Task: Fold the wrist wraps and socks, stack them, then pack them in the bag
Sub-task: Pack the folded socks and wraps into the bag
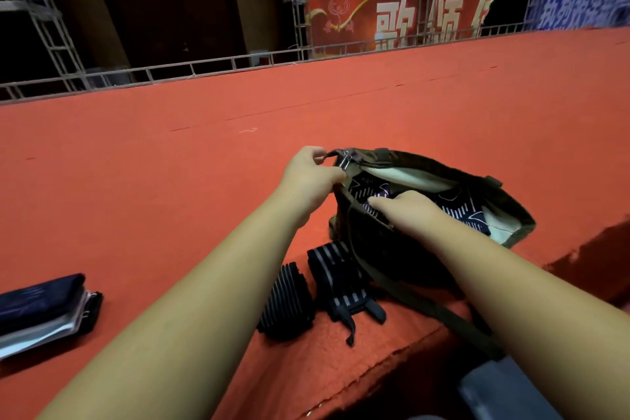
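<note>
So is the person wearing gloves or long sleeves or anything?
No. The left hand and right hand are bare, no gloves, and both forearms are bare to the picture's edge, no sleeves showing. No watch, ring or bracelet shows either.

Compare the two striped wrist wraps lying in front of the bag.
The left wrap is a tight bundle with no loose end showing; the right wrap trails a strap end toward the camera. The left wrap shows fine, close stripes; the right wrap shows broader grey bands. The right wrap lies beside the bag; the left wrap lies farther off. Both are black with grey stripes, on the red carpet.
</note>
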`<state>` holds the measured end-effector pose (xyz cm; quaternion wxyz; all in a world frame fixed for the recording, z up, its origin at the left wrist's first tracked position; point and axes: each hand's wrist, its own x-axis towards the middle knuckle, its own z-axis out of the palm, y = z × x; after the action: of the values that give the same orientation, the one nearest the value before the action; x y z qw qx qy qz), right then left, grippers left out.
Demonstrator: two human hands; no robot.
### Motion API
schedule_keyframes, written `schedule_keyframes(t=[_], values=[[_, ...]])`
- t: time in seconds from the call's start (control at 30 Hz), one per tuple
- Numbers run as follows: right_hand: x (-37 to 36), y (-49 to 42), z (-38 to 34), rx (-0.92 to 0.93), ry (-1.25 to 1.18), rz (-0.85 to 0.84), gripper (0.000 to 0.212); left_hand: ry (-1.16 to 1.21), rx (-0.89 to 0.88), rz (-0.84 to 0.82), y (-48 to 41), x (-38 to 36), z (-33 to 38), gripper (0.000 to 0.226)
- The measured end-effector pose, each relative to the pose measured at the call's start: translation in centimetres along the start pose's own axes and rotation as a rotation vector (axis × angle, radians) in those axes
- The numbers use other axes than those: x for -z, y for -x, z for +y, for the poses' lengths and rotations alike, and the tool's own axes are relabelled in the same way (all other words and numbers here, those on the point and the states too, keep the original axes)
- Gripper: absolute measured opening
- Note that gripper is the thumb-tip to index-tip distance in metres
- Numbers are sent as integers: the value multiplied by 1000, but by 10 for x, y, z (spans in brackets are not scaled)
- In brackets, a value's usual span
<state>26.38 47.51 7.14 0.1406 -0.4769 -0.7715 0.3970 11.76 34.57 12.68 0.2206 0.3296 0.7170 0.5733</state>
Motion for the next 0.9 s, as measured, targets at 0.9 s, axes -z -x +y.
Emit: schedule_keyframes(t=[0.9], values=[[-253, 182, -142, 760, 59, -232, 14, -339, 223, 449, 215, 348, -110, 26]])
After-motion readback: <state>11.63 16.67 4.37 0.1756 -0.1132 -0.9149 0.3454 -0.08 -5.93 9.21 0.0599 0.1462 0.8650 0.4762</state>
